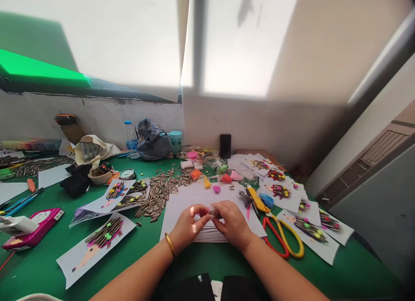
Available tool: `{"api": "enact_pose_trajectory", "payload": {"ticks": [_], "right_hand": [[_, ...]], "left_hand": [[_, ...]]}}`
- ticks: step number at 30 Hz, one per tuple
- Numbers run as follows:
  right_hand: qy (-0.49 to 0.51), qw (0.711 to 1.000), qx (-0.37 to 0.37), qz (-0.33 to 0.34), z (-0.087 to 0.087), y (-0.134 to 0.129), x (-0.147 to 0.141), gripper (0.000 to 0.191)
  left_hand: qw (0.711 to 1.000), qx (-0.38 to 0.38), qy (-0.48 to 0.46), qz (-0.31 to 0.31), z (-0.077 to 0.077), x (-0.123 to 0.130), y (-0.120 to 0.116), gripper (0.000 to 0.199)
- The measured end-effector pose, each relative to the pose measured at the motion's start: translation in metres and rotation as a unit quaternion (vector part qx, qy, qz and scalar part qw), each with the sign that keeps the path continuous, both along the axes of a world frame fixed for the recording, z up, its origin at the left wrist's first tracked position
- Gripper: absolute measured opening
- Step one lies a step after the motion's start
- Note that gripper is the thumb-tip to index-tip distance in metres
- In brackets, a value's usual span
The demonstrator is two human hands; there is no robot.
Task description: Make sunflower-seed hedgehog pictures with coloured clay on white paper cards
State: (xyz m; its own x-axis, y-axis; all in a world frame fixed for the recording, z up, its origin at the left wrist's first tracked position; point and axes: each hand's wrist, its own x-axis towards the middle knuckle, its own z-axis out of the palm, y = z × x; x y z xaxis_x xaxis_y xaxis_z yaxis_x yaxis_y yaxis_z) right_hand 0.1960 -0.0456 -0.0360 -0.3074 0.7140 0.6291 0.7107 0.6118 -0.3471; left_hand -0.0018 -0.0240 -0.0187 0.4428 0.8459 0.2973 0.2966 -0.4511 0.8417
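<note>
My left hand (pixel 188 225) and my right hand (pixel 232 223) meet over a stack of white paper (pixel 181 201), fingertips pinched together. Between them is a small crinkled clear plastic wrapper (pixel 213 212); its contents are largely hidden by the fingers. Just beyond the hands lie lumps of coloured modelling clay: a pink one (pixel 216 189), a yellow one (pixel 207 182), a red one (pixel 226 179) and an orange one (pixel 196 174). To the left of the paper spreads a heap of sunflower seeds (pixel 158 193). A gold bracelet circles my left wrist.
Scissors with red and yellow handles (pixel 282 236) lie right of the paper, beside a yellow utility knife (pixel 257 199). Hedgehog pictures on white cards (pixel 100 245) lie on both sides. A phone (pixel 225 146), a bottle (pixel 131 141) and a grey bag (pixel 152 141) stand by the wall.
</note>
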Motion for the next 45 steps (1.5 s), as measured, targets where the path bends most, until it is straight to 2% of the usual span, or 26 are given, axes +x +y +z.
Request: {"api": "enact_pose_trajectory", "payload": {"ticks": [10, 14, 20, 26, 30, 34, 39, 45], "right_hand": [[0.005, 1.000, -0.013, 0.002, 0.004, -0.004, -0.004, 0.019], [0.012, 1.000, -0.021, -0.003, 0.004, -0.003, -0.004, 0.023], [-0.008, 0.999, -0.034, -0.025, 0.003, -0.001, -0.003, 0.025], [-0.022, 0.998, -0.044, -0.027, 0.003, -0.003, -0.006, 0.020], [-0.022, 0.998, -0.048, -0.030, 0.003, -0.003, -0.007, 0.016], [-0.009, 0.999, -0.043, -0.022, 0.002, -0.003, -0.007, 0.032], [-0.006, 0.999, -0.046, -0.011, 0.001, -0.003, -0.007, 0.019], [-0.005, 0.998, -0.057, 0.003, 0.001, -0.003, -0.009, 0.018]], "left_hand": [[0.999, -0.028, -0.023, -0.029, 0.002, 0.001, 0.002, 0.023], [0.999, -0.030, -0.026, -0.037, 0.005, 0.002, 0.000, 0.019], [0.999, 0.031, 0.030, -0.002, 0.003, 0.003, -0.006, 0.009], [0.995, 0.074, 0.064, 0.019, 0.005, 0.004, -0.008, 0.011], [0.995, 0.066, 0.074, 0.027, 0.006, 0.005, -0.008, 0.017], [0.998, 0.025, 0.057, 0.029, 0.005, 0.006, -0.005, 0.015], [0.999, 0.017, 0.033, 0.028, 0.004, 0.007, -0.004, 0.016], [1.000, 0.005, 0.024, 0.005, 0.004, 0.007, -0.006, 0.025]]}}
